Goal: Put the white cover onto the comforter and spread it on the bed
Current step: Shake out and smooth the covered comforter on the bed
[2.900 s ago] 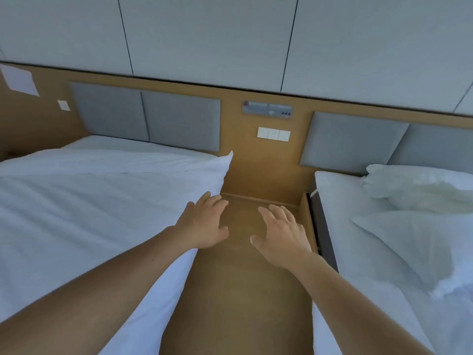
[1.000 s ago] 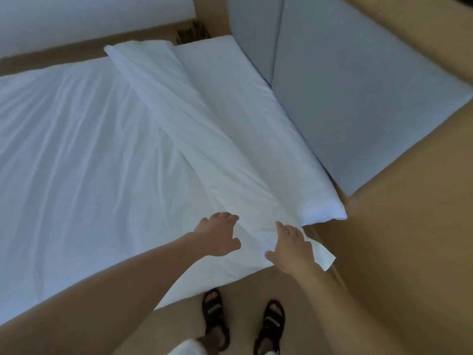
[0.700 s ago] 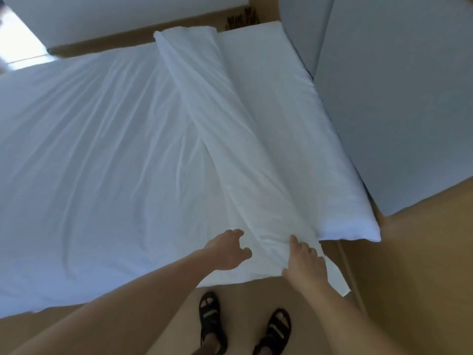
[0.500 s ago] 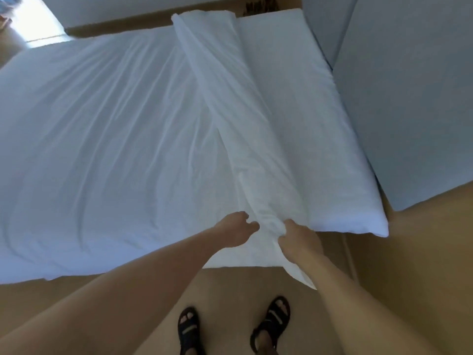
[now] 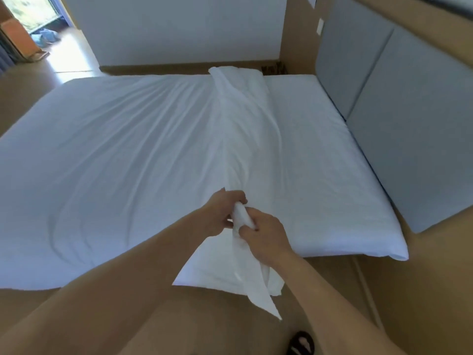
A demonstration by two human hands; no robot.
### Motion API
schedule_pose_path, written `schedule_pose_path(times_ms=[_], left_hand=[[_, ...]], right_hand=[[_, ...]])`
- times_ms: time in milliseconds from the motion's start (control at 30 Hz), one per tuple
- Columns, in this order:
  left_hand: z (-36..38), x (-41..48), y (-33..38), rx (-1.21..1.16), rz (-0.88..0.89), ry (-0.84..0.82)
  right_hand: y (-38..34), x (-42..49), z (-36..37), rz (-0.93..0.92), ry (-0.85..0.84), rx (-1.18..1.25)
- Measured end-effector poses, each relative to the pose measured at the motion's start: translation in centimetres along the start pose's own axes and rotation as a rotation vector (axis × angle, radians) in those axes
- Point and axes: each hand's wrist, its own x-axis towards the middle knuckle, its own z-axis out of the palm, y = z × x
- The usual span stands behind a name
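The white covered comforter lies spread across the left and middle of the bed. Its head-end edge is bunched into a ridge that runs from the far side toward me. My left hand and my right hand both grip the near corner of that ridge, lifted off the mattress. A pointed flap of white fabric hangs below my right hand over the bed's near edge. Whether a separate comforter sits inside the cover cannot be told.
Grey padded headboard panels stand at the right on a wood wall. A white wall runs along the bed's far side. Wood floor lies under me, with my sandalled foot showing. A bright doorway opens at the far left.
I turned from the aisle between two beds to the left bed. My hands went from resting flat on the folded edge to gripping its corner and lifting it toward me.
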Motion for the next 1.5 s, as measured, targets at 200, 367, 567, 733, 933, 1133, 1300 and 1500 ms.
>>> schedule_pose_path(times_ms=[200,367,567,733,933,1133,1300,1500], left_hand=[[-9.0,-6.0,3.9,0.039,0.334,-0.052],[-16.0,-3.5,-4.0,0.025,0.079,-0.017],[-21.0,5.6,-17.1,0.139,-0.209,0.251],[-22.6,10.9,-24.9,0.171,-0.259,0.332],[-20.0,15.1,-28.7,0.25,-0.089,0.464],[-17.2,16.9,-30.2,0.158,-0.062,0.554],[-17.1,16.9,-32.6,0.098,-0.062,0.543],[-16.6,15.1,-34.0,0.027,0.013,0.615]], right_hand=[[-8.2,-0.7,4.1,-0.152,0.037,0.131],[-6.2,0.0,11.9,-0.137,-0.238,-0.199],[5.6,1.1,21.8,0.149,-0.537,-0.177],[16.6,2.1,24.5,0.273,-0.287,-0.25],[25.8,4.2,22.5,0.479,0.307,-0.232],[31.3,5.6,20.3,0.778,0.714,0.256],[34.1,5.1,19.8,0.929,0.432,0.979],[35.4,4.6,19.5,0.869,0.574,1.527]])
